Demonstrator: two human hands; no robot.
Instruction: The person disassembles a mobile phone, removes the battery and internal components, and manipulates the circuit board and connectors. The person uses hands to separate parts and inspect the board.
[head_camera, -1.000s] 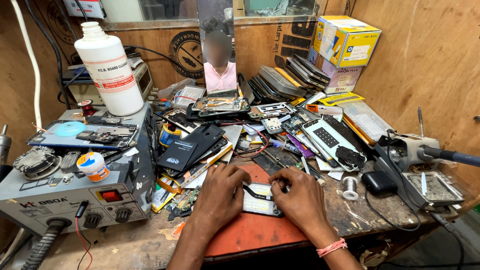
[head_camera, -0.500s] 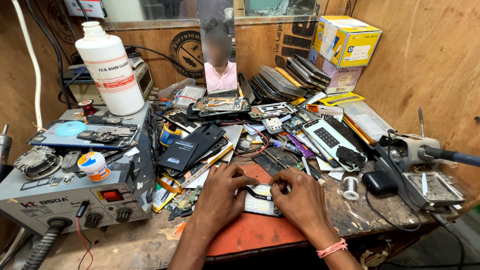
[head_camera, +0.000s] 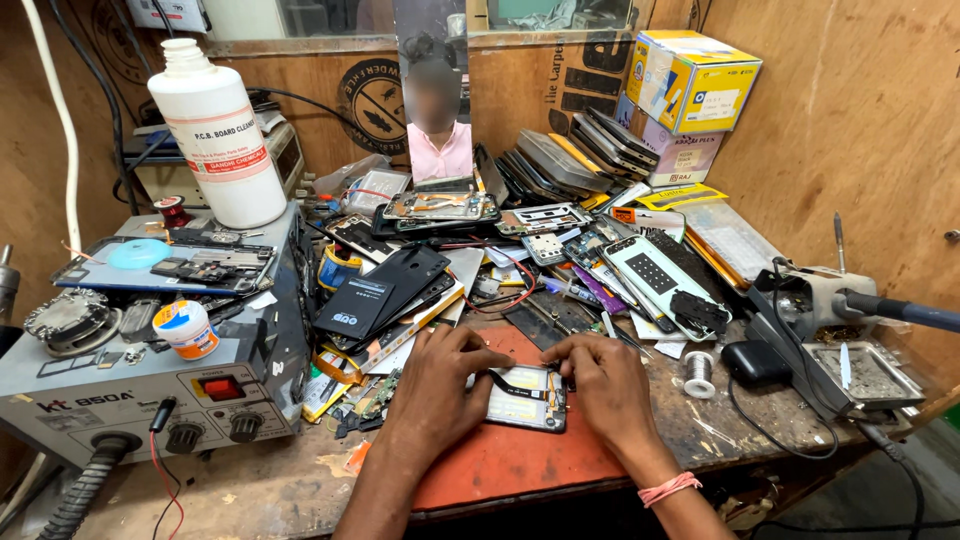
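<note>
An opened phone (head_camera: 522, 398) lies back up on a red mat (head_camera: 500, 462) at the front of the bench. My left hand (head_camera: 442, 385) rests on the phone's left side, its fingers pinching a thin dark flex strip (head_camera: 505, 377) across the top. My right hand (head_camera: 598, 385) rests on the phone's right edge, fingertips pressing at the upper right corner. A pink band sits on my right wrist (head_camera: 668, 489). Whether a small tool lies under the fingers is hidden.
A grey rework station (head_camera: 140, 385) stands at the left with a white bottle (head_camera: 216, 135) behind it. Phone parts, screens and back covers (head_camera: 390, 290) litter the bench's middle. A solder spool (head_camera: 699, 372), an iron stand (head_camera: 850, 365) and stacked boxes (head_camera: 695, 85) are on the right.
My left hand's fingers slid right along the phone's top edge toward my right hand. The phone stays in place on the mat.
</note>
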